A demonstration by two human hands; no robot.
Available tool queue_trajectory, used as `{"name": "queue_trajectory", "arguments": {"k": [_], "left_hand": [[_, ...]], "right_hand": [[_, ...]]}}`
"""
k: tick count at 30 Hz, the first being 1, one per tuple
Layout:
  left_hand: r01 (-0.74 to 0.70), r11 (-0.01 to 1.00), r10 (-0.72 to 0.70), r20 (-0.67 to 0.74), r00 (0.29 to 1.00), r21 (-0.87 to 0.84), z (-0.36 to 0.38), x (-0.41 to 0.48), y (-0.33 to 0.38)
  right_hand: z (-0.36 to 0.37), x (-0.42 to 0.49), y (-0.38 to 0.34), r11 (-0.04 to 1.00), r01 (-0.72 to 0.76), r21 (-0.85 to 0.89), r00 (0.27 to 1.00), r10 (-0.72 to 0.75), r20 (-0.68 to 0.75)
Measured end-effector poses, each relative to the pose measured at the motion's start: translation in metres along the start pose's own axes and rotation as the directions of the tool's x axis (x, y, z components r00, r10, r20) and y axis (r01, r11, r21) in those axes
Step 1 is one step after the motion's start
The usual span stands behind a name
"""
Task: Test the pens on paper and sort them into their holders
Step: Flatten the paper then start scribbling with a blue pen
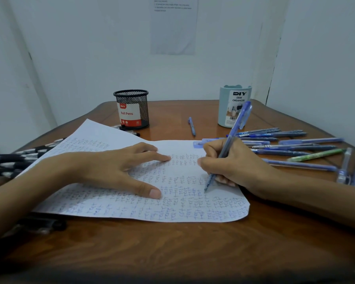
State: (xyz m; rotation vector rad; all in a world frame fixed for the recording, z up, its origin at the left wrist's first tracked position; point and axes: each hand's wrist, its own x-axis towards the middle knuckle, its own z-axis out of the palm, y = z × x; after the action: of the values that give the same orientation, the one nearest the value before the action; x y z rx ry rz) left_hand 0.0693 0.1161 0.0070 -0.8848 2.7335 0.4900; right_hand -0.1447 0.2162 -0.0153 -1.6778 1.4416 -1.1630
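Blue pen (226, 147) tip on the scribbled paper (131, 201) mid-counter (172, 247); our right hand (232, 167) grips it, left hand (115, 169) flat, pinning the sheet. We aim short strokes at a blank gap, then check ink.

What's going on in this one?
A person is testing a blue pen: the right hand grips it with the tip on a sheet of paper already full of scribbles, while the left hand lies flat on the sheet. More blue pens lie on the right, black pens on the left. The mesh holder and the pale blue organizer stand at the back; no pens stick out of either.
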Motion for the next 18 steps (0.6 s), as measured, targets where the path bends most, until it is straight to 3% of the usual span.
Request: {"name": "queue_trajectory", "arguments": {"k": [18], "left_hand": [[-0.005,1.000,0.005,0.001,1.000,-0.012,0.0003,0.0006,-0.0003]], "right_hand": [[0.0021,0.0017,0.0028,0.998,0.059,-0.015,0.995,-0.060,-0.076]]}}
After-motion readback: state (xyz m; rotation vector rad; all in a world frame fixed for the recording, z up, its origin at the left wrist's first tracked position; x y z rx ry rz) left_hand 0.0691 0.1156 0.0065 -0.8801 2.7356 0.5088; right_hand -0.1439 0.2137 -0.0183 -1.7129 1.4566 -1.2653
